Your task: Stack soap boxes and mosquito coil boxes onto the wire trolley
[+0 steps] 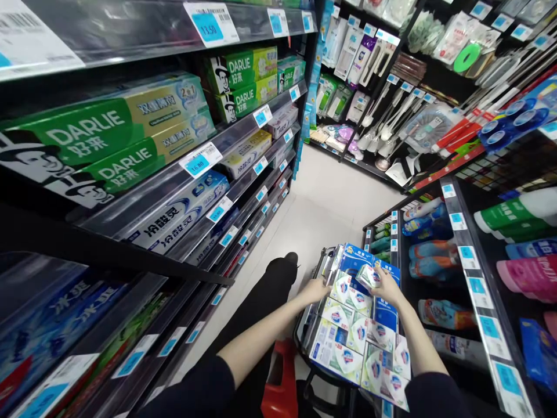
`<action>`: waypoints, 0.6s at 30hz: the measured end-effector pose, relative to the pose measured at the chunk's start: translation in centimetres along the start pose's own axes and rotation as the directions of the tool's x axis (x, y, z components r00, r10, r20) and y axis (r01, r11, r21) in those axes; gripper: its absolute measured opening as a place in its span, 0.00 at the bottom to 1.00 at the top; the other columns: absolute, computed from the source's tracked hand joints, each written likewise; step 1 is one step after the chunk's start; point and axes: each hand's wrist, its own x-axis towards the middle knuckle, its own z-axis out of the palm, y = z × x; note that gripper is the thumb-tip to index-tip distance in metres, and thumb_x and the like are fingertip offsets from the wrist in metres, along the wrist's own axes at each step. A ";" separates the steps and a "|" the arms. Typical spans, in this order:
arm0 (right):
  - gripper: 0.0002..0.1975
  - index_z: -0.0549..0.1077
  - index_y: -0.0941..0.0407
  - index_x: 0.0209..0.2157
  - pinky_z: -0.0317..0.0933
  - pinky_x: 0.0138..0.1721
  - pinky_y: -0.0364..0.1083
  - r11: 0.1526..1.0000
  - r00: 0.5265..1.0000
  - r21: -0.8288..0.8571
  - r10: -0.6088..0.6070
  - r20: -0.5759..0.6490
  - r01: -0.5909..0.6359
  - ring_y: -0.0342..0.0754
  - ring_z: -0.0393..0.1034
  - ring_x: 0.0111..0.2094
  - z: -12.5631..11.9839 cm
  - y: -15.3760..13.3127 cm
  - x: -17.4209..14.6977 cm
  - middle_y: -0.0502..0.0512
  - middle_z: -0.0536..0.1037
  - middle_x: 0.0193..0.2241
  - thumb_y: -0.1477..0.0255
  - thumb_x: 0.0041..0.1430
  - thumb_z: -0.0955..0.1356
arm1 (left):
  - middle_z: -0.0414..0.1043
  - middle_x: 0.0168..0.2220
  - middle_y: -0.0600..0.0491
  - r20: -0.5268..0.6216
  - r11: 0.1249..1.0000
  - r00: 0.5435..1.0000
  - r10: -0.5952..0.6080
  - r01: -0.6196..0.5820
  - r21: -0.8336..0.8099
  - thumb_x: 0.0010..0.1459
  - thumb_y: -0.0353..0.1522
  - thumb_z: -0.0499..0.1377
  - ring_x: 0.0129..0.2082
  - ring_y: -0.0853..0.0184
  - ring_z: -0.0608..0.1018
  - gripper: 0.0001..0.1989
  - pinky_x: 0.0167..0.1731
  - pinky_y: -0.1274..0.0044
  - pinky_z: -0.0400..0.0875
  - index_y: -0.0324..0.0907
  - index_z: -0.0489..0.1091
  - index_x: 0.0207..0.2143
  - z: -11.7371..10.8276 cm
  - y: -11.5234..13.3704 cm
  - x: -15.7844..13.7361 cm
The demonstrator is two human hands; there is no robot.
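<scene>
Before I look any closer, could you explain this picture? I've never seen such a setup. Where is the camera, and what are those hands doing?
There is no machine here: a person works with two bare hands. The single picture comes from a camera worn on their head, looking forward and down a shop aisle.

The right hand holds a small box. The left hand is at the left edge of the pile; whether it grips anything is unclear.

White-and-green boxes and blue cartons lie in a cart. Toothpaste boxes fill shelves on the left; bottles lie on the right.
</scene>
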 end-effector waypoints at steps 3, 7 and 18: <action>0.34 0.65 0.60 0.51 0.61 0.47 0.48 0.997 0.997 -0.075 0.022 0.069 -0.017 0.54 0.67 0.46 2.2 1.5 3.1 0.61 0.68 0.45 0.78 0.36 0.70 | 0.76 0.44 0.41 -0.002 0.998 0.998 -0.069 0.069 0.003 0.56 0.38 0.55 0.45 0.56 0.76 0.19 0.43 0.72 0.68 0.34 0.70 0.46 1.8 0.4 3.2; 0.35 0.65 0.59 0.51 0.61 0.46 0.47 0.996 0.997 -0.091 0.025 0.070 -0.018 0.52 0.68 0.43 4.1 3.2 4.6 0.61 0.67 0.47 0.80 0.36 0.70 | 0.75 0.46 0.42 -0.002 0.994 0.995 -0.103 0.103 -0.022 0.52 0.39 0.60 0.48 0.56 0.75 0.20 0.45 0.72 0.68 0.35 0.71 0.44 3.3 -0.5 5.2; 0.35 0.64 0.57 0.55 0.57 0.53 0.49 0.993 0.993 -0.039 -0.114 -0.012 0.114 0.53 0.65 0.50 5.1 2.0 7.2 0.60 0.66 0.49 0.76 0.41 0.71 | 0.77 0.37 0.49 -0.012 0.987 0.992 -0.124 0.122 -0.106 0.49 0.36 0.63 0.41 0.62 0.78 0.15 0.39 0.77 0.71 0.37 0.73 0.39 4.5 -2.2 6.3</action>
